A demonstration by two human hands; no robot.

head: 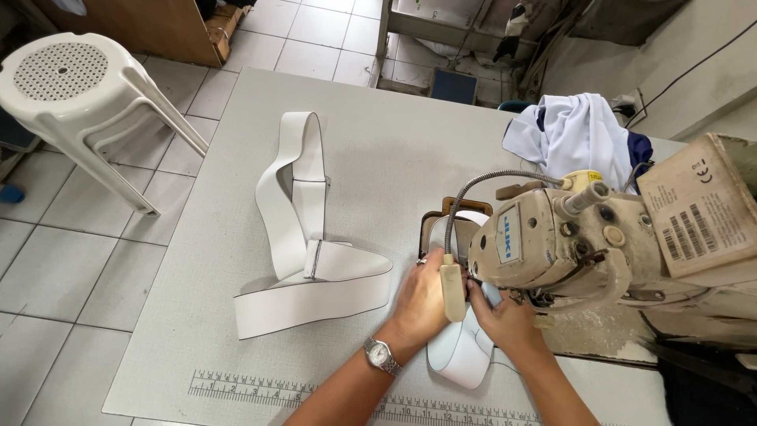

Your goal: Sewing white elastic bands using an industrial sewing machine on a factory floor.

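Note:
My left hand, with a watch on its wrist, presses flat on a white elastic band just left of the needle area of a beige sewing machine. Beside the machine head, my right hand pinches the same band. The band curls into a loop toward me. The needle itself is hidden behind the machine's small lamp on a flexible neck.
More looped white elastic bands lie on the grey table to the left. White and blue cloth is piled behind the machine. A white plastic stool stands on the tiled floor at left. A printed ruler runs along the table's near edge.

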